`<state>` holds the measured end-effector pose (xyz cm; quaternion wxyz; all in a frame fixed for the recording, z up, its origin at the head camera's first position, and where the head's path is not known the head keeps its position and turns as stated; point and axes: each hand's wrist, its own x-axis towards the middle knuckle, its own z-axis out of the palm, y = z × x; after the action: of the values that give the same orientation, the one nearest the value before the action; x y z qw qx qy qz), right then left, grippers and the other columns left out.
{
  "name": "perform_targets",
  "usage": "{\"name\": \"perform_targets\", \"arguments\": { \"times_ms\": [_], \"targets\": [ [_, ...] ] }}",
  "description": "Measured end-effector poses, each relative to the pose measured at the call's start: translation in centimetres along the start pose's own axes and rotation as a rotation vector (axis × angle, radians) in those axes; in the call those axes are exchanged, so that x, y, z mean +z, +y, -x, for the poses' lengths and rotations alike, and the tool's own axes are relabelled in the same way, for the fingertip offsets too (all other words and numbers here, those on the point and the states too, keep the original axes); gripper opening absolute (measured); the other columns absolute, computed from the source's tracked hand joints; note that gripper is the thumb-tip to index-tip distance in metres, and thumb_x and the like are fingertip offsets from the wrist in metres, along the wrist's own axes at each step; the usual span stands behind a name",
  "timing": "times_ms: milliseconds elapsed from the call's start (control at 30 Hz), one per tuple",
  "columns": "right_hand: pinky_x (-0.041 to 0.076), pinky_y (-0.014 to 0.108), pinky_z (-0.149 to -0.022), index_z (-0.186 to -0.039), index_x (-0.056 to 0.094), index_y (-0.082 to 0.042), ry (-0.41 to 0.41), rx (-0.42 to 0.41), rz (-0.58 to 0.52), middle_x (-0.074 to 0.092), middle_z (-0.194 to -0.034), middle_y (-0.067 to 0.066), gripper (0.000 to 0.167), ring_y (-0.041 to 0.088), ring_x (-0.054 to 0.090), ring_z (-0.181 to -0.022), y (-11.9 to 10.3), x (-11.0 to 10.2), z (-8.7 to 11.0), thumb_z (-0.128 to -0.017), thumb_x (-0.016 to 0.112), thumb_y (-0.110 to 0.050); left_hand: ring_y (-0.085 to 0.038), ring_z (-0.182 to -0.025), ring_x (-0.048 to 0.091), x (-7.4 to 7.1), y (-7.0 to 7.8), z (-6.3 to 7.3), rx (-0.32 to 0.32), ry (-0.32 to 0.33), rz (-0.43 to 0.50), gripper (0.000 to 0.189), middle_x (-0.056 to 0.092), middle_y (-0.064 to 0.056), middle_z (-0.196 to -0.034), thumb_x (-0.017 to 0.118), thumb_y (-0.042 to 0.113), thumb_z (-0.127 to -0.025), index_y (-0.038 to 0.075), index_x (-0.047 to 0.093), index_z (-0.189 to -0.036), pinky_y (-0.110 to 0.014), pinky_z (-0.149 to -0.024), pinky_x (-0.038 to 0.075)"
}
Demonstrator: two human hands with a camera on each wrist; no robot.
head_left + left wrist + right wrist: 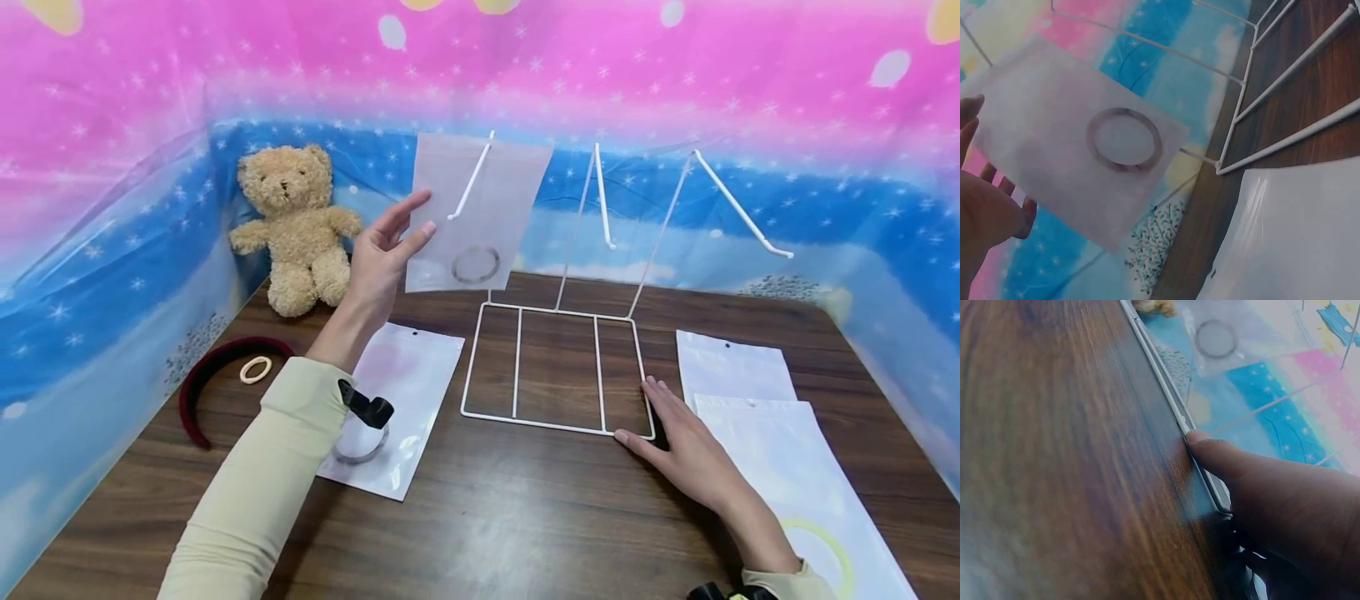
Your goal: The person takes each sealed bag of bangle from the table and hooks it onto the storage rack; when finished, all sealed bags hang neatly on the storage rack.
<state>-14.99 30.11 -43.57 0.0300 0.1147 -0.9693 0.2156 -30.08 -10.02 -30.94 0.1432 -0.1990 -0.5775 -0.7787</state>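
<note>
A pale zip bag [517, 200] with a dark ring-shaped item in its lower part hangs on the left hook [471, 182] of a white wire rack [547, 423]. My left hand [378, 262] is beside the bag's left edge, fingers spread and thumb pointing toward it. In the left wrist view the fingers [1007, 186] overlap the bag's border without curling round it. Down at the rack's front right corner, my right hand [686, 446] rests its thumb on the front wire and lays its straight fingers along the side wire. The middle hook [603, 200] and right hook [738, 204] are bare.
Another bag [420, 375] with a ring item lies under my left forearm. To the right, white bags [780, 450] overlap, one with a yellow-green ring. A teddy bear [288, 225], dark red headband [197, 392] and small beige ring [256, 370] are at the left.
</note>
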Motion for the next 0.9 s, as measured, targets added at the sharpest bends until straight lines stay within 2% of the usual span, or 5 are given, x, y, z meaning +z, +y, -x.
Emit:
{"name": "perform_targets", "arguments": {
  "times_ms": [167,300,467,667,900],
  "targets": [
    [0.026,0.064,-0.105,-0.156,0.022,-0.005,-0.001,0.004,0.0,0.022,-0.158,0.02,0.095,0.039,0.02,-0.144,0.1,-0.1,0.0,-0.09,0.058,-0.063,-0.017,-0.137,0.038,-1.6,0.7,1.4,0.004,-0.001,-0.028,0.046,0.049,-0.005,-0.145,0.07,0.004,-0.09,0.005,0.059,-0.135,-0.031,-0.108,0.035],
    [0.026,0.065,-0.105,-0.156,0.022,-0.005,-0.003,0.006,0.0,0.022,-0.158,0.021,0.095,0.039,0.02,-0.144,0.0,-0.1,0.0,-0.09,0.057,-0.063,-0.019,-0.136,0.039,-3.4,1.4,3.5,-0.061,0.006,-0.141,0.05,0.05,-0.006,-0.144,0.072,0.008,-0.09,0.009,0.056,-0.138,-0.033,-0.109,0.034],
    [0.025,0.065,-0.105,-0.156,0.021,-0.005,-0.013,0.005,-0.003,0.021,-0.159,0.021,0.095,0.04,0.019,-0.144,0.0,-0.2,0.0,-0.09,0.056,-0.064,-0.029,-0.126,0.048,-5.4,2.1,7.2,-0.225,-0.032,-0.58,0.047,0.054,-0.012,-0.137,0.07,0.015,-0.092,0.007,0.055,-0.136,-0.042,-0.105,0.038],
    [0.025,0.065,-0.105,-0.156,0.02,-0.005,-0.009,0.002,-0.007,0.021,-0.158,0.021,0.095,0.04,0.019,-0.144,0.0,-0.4,0.1,-0.09,0.057,-0.063,-0.044,-0.118,0.05,-6.1,2.0,11.3,-0.461,-0.207,-1.181,0.046,0.056,-0.027,-0.126,0.066,0.027,-0.094,-0.003,0.055,-0.126,-0.054,-0.094,0.042],
    [0.024,0.066,-0.105,-0.157,0.019,-0.005,-0.024,0.002,-0.007,0.019,-0.159,0.022,0.096,0.04,0.018,-0.144,-0.2,-0.1,0.0,-0.09,0.056,-0.064,-0.049,-0.112,0.045,-6.1,1.4,13.2,-0.516,-0.184,-1.36,0.052,0.055,-0.028,-0.117,0.072,0.034,-0.087,-0.003,0.057,-0.119,-0.056,-0.087,0.042]
  ]
}}
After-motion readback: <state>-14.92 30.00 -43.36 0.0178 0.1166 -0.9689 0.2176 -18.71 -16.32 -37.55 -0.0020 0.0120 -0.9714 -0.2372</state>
